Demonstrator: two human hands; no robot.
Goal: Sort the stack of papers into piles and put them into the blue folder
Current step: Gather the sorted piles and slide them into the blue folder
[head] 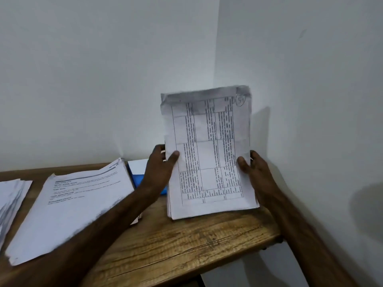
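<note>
Wooden counter (186,249) set in a corner of pale wall (103,69), with papers spread along it. Both hands hold one stack (209,141) upright near the right end. Its front sheet shows a printed table turned sideways and a circled mark in the top right corner. The top edge is curled and shadowed.

The left hand (158,168) grips the stack's left edge, thumb pressed on the front sheet and fingers curled behind. The right hand (260,172) grips the right edge the same way, thumb on the front and the other fingers out of sight behind the paper. The stack's lower edge is down at the counter; whether it rests there I cannot tell.

Just left of the stack lies the folder (137,180), blue and flat on the counter near the wall. The left hand and forearm hide much of it, and a white sheet (137,165) shows at its far end. Beside it, a pile (72,204) of printed pages lies flat and slightly skewed. A second pile (10,199), fanned out, is cut off by the left edge of the view.
</note>
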